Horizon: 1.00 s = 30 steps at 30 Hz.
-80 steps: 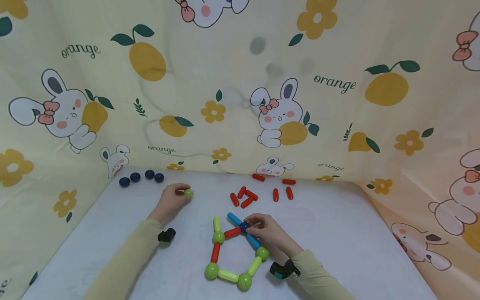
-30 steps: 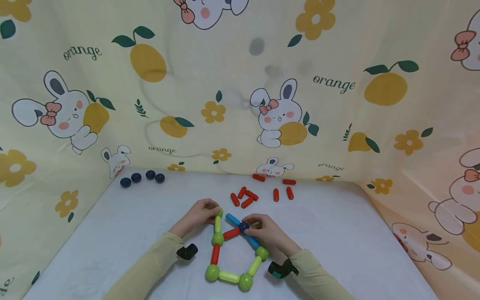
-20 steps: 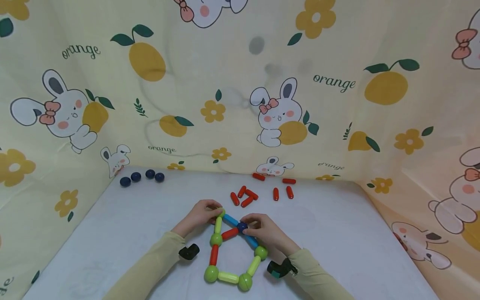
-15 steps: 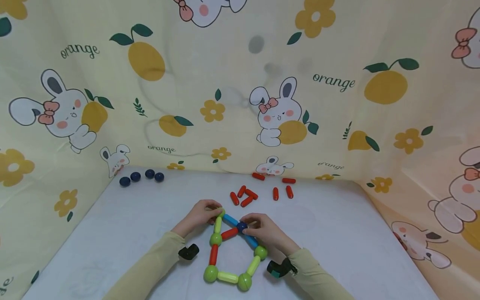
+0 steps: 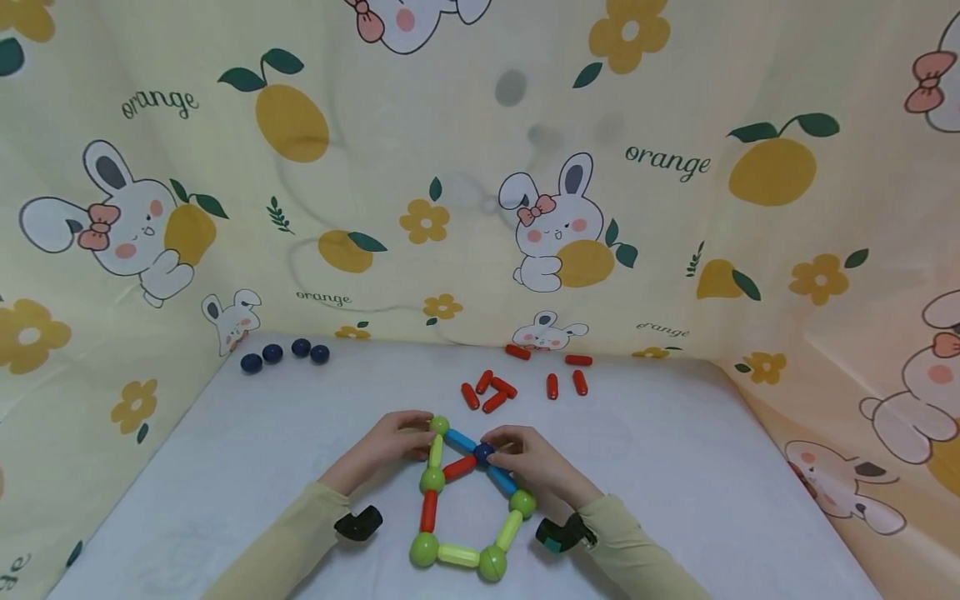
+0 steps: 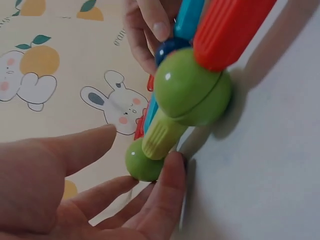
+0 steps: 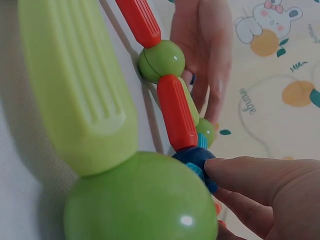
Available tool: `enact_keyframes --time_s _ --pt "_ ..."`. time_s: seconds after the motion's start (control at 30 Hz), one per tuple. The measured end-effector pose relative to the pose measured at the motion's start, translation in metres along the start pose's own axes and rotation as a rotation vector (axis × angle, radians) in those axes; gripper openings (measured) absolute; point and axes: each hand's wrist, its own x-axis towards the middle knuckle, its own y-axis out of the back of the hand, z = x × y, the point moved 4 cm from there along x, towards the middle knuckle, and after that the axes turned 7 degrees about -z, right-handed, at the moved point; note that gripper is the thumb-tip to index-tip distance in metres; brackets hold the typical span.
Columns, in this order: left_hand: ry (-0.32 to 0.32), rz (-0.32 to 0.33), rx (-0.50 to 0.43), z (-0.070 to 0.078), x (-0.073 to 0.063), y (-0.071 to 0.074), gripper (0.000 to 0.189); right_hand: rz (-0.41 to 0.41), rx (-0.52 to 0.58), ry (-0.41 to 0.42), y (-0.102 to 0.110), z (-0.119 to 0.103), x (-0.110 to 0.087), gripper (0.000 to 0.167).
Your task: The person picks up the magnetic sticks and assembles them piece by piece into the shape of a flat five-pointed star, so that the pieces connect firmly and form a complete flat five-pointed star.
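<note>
A flat frame of ribbed toy building rods and balls lies on the white table. At its top left corner is a small green ball [image 5: 439, 425], joined to a light green rod [image 5: 436, 452] and a blue rod [image 5: 461, 440]. My left hand [image 5: 390, 446] is beside that ball, thumb lifted away and fingertips right at its side in the left wrist view. My right hand [image 5: 536, 458] pinches the dark blue ball [image 5: 484, 454] between thumb and fingers. A red rod [image 5: 460, 468] runs from it to another green ball [image 5: 432, 480]. Below, rods and green balls close a five-sided loop.
Several loose red rods [image 5: 495, 402] lie behind the frame, some near the back edge. Several dark blue balls [image 5: 272, 354] sit at the back left. A printed cloth [image 5: 480, 250] walls in the back and sides.
My left hand brought the green ball from the left to the light green rod's end, where it met the blue rod. Now those fingers have loosened and drawn back slightly left. Right hand stays put.
</note>
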Motion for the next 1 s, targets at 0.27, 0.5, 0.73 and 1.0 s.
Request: enact_keyframes --time_s 0.27,0.5,0.73,1.0 --pt "-0.021 -0.049 0.060 -0.004 -0.027 -0.014 0.078 -0.007 -0.005 -0.013 0.001 0.001 -0.001 0.031" --pt "-0.063 0.014 0.185 -0.004 -0.034 -0.021 0.087 -0.024 0.000 -0.017 0.002 0.000 0.000 0.031" --pt "-0.068 0.080 0.224 0.000 -0.031 -0.013 0.074 -0.037 0.009 -0.029 0.010 0.001 0.008 0.031" --pt "-0.051 0.114 0.254 0.000 -0.024 0.004 0.059 0.073 -0.082 0.044 0.037 -0.002 0.019 0.029"
